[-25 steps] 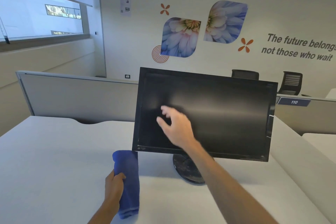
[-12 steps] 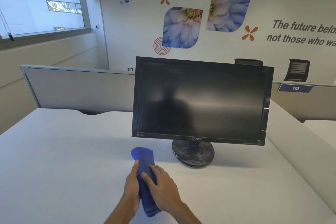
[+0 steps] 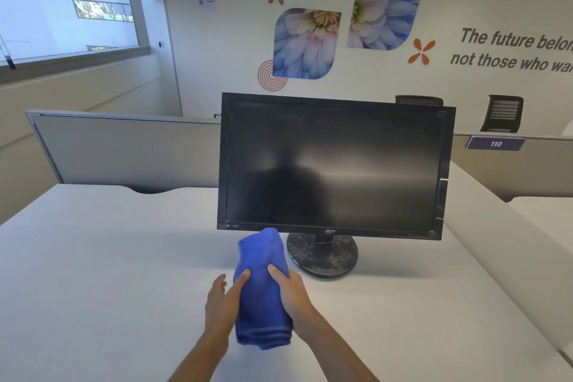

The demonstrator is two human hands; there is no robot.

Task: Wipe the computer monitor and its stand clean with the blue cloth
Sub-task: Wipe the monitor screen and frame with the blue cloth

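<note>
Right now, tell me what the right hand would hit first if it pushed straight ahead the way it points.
Probably the monitor's lower bezel, led by the blue cloth that the right hand grips; depth is unclear, so it might pass beneath, left of the stand.

Head view, your only camera: worn on your head, wide-angle, facing forward and down across the white desk. Your forearms enter from 6 o'clock, close up. The monitor stands near, at 12 o'clock; wall beyond, well apart.
</note>
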